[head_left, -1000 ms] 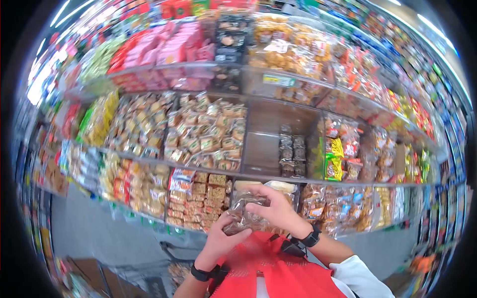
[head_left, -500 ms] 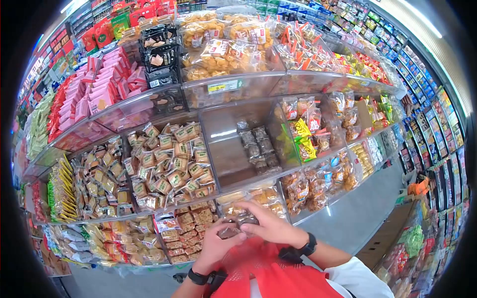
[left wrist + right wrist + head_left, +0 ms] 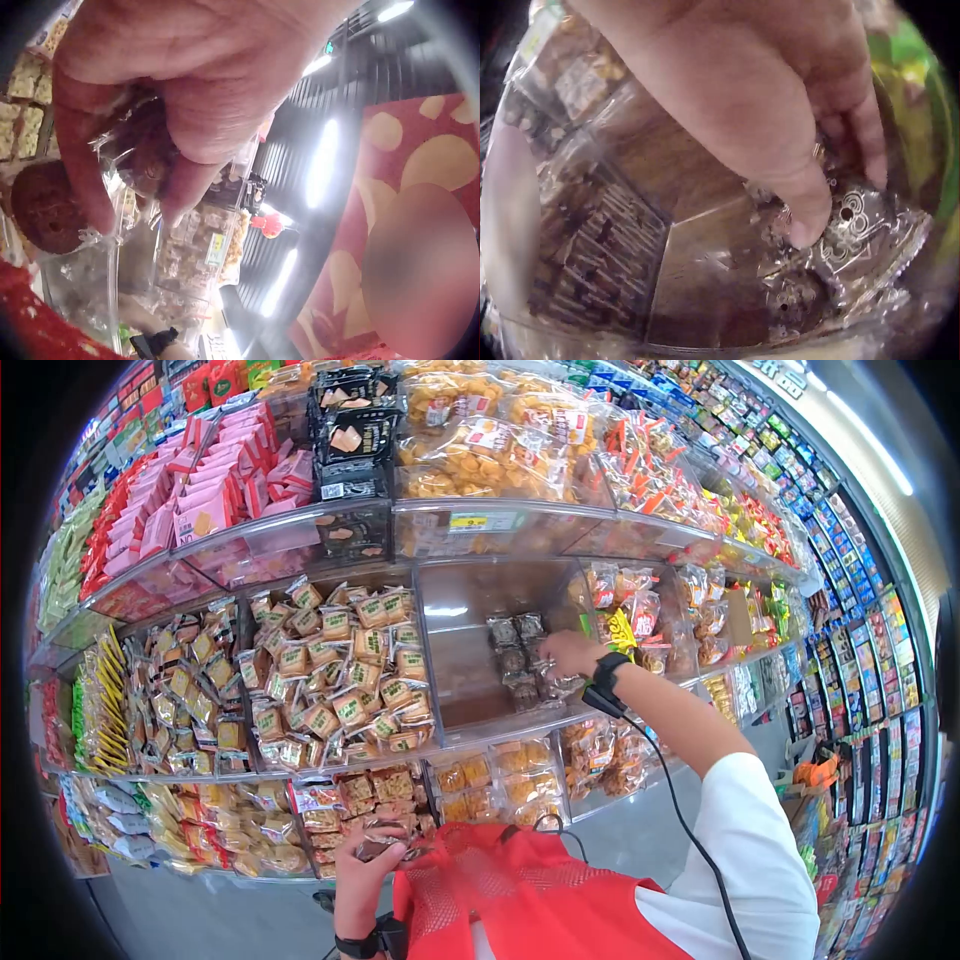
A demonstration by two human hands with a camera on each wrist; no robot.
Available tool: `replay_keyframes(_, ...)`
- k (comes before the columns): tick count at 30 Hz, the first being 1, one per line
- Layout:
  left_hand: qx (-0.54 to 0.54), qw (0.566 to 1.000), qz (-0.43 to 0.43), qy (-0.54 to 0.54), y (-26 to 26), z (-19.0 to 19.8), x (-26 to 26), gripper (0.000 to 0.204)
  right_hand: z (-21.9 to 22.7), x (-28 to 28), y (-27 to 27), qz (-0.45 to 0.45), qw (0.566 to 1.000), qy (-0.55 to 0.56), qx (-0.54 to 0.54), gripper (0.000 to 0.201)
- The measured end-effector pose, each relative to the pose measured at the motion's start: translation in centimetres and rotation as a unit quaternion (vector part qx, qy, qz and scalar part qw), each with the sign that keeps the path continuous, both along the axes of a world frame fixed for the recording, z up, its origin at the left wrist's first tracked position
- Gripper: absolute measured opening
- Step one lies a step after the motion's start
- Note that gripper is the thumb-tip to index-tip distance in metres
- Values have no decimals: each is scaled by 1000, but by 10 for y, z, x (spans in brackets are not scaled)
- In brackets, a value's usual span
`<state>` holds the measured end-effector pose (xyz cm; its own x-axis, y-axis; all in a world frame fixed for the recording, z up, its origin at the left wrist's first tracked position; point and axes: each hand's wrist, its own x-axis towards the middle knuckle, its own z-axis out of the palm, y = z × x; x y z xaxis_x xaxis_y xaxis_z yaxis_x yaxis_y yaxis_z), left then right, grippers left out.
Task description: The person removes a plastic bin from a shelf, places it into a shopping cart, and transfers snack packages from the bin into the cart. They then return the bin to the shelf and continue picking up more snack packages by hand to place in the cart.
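Note:
Low in the head view, my left hand grips a clear packet of dark round biscuits in front of my red mesh vest. In the left wrist view its fingers curl round that packet. My right hand reaches up into a clear acrylic shelf bin that holds a small stack of like dark packets. The right wrist view shows the thumb and fingers closing on one packet in the bin.
Tiered clear bins of wrapped snacks fill the wall: square biscuits left of the bin, pink packs above left, yellow snacks above. A cable hangs from my right wrist. Grey aisle floor runs to the right.
My right hand has let go of the packet held at my chest and risen into the middle shelf bin. The left hand has sunk lower, still holding the packet.

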<state>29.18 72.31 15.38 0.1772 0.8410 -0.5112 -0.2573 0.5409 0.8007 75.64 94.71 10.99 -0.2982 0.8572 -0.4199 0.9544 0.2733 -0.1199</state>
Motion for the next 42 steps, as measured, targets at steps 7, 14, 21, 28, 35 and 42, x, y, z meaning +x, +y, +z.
replay_keyframes(7,-39,994,97,-37,-19,-19,-11,13,-80,26,1,12,1000,-7,-19,38)
replay_keyframes(14,-33,988,144,-50,-20,-16,-13,17,-50,-10,-5,76,985,-154,-21,37)
replay_keyframes(21,-19,988,140,-59,-22,-10,-24,17,-12,-9,22,3,981,-66,-184,35)
replay_keyframes(28,-19,985,164,-50,-23,-13,-24,20,-37,-2,44,22,971,178,-157,38)
replay_keyframes(35,-6,983,172,-56,-28,-7,-27,21,-61,-18,26,111,992,47,-46,35)
replay_keyframes(42,-21,980,186,-71,-27,-6,-24,21,-57,-17,27,80,992,35,-88,34)
